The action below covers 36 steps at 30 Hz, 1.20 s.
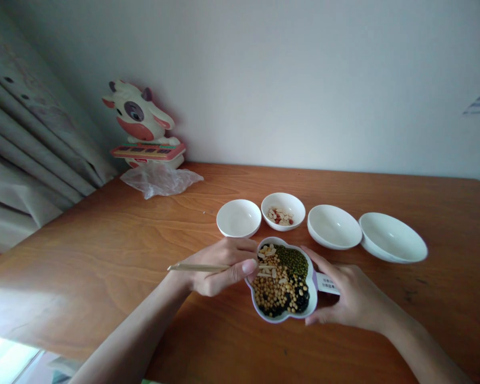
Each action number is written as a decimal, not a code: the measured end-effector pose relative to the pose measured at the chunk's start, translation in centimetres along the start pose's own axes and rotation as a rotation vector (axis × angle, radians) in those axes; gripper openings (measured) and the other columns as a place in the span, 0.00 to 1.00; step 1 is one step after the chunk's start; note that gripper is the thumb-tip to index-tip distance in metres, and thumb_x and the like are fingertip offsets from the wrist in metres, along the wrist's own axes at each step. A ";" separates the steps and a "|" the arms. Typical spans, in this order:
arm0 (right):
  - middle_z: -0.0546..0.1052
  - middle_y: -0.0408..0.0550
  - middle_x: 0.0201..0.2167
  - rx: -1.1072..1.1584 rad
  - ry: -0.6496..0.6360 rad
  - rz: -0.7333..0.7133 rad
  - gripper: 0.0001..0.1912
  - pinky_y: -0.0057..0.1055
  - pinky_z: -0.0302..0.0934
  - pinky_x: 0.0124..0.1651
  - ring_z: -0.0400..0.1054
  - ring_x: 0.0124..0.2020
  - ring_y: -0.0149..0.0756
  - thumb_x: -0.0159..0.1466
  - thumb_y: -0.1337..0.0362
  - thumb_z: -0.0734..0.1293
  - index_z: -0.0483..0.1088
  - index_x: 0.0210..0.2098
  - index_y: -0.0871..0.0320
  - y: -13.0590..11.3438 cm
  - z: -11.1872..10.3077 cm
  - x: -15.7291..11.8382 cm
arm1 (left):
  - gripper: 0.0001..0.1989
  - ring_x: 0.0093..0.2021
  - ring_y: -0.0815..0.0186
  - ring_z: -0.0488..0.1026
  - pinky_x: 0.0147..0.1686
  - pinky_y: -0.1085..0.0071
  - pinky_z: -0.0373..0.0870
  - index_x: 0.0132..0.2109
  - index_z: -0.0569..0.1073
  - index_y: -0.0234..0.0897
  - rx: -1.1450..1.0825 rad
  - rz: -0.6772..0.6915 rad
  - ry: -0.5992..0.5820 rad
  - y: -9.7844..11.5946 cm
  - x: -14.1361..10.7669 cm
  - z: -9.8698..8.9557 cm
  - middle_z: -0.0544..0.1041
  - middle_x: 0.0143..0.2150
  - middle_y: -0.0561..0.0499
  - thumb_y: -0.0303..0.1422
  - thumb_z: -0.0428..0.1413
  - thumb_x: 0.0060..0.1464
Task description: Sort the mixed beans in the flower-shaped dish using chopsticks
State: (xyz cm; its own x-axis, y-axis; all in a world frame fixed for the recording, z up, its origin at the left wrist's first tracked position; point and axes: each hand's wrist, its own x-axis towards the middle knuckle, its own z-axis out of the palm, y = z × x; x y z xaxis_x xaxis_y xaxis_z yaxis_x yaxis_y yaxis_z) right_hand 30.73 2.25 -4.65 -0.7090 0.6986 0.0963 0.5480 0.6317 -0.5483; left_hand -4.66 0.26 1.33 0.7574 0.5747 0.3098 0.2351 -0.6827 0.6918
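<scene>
My left hand is closed on a pair of wooden chopsticks, whose tips reach into a cloud-shaped dish with a lilac outer rim. Inside the dish are green mung beans, yellow soybeans, dark beans and pale peanut pieces. My right hand grips the dish's right side, thumb at the lower edge and fingers at the upper. Behind the dish, a white bowl holds peanut pieces, some with red skins. Whether the chopsticks pinch a peanut, I cannot tell.
Another white bowl stands to the left of the peanut bowl; two more, a white bowl and a wider one, stand to its right. A cow-shaped toy keyboard and a clear plastic bag are at the back left.
</scene>
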 end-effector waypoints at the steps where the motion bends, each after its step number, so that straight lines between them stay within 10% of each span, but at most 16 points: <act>1: 0.83 0.60 0.64 0.002 0.001 0.001 0.71 0.51 0.81 0.56 0.84 0.56 0.62 0.53 0.39 0.84 0.49 0.84 0.50 0.0 0.0 0.0 | 0.34 0.38 0.59 0.73 0.43 0.62 0.72 0.37 0.74 0.35 0.000 0.005 -0.005 0.0 0.0 0.0 0.77 0.36 0.42 0.50 0.35 0.81; 36: 0.87 0.62 0.56 -0.017 -0.016 0.040 0.70 0.51 0.82 0.48 0.86 0.48 0.62 0.52 0.37 0.83 0.52 0.83 0.55 0.4 0.2 -0.1 | 0.25 0.32 0.60 0.69 0.35 0.60 0.70 0.32 0.65 0.40 0.137 0.258 0.045 0.4 0.9 1.7 0.73 0.32 0.44 0.42 0.39 0.79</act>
State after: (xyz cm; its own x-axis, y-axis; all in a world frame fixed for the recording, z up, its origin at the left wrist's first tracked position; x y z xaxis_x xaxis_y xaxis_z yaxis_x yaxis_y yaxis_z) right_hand 30.97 2.37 -5.06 -0.6932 0.7181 0.0608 0.5835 0.6087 -0.5376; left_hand -2.84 -0.21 0.80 0.7758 0.3912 0.4950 0.1201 -0.8618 0.4928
